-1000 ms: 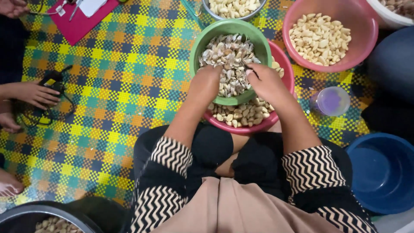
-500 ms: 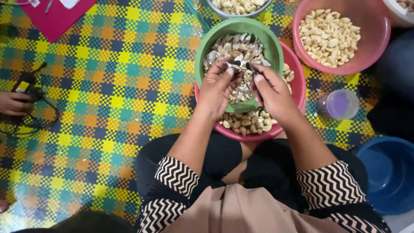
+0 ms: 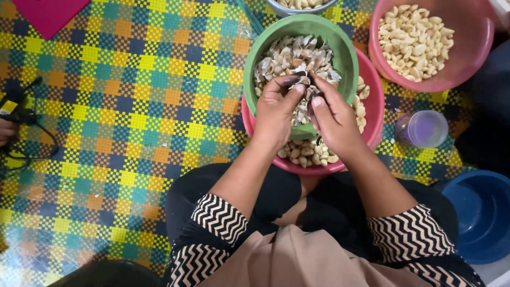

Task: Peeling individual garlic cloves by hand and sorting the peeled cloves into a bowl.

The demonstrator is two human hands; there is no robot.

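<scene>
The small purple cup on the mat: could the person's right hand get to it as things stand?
Probably yes. The purple cup stands in the open on the mat, just right of the red bowl, with nothing over it. The right hand is close by, though busy over the green bowl.

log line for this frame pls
left hand: pinching small piece | right hand: pinching same piece | over green bowl of shells | atop pink bowl of nuts

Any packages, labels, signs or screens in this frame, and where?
Yellow label: small tag on the black device at the left edge.
Pink flat item: top left on the mat, plain; kind unclear.
No signs or screens.
</scene>
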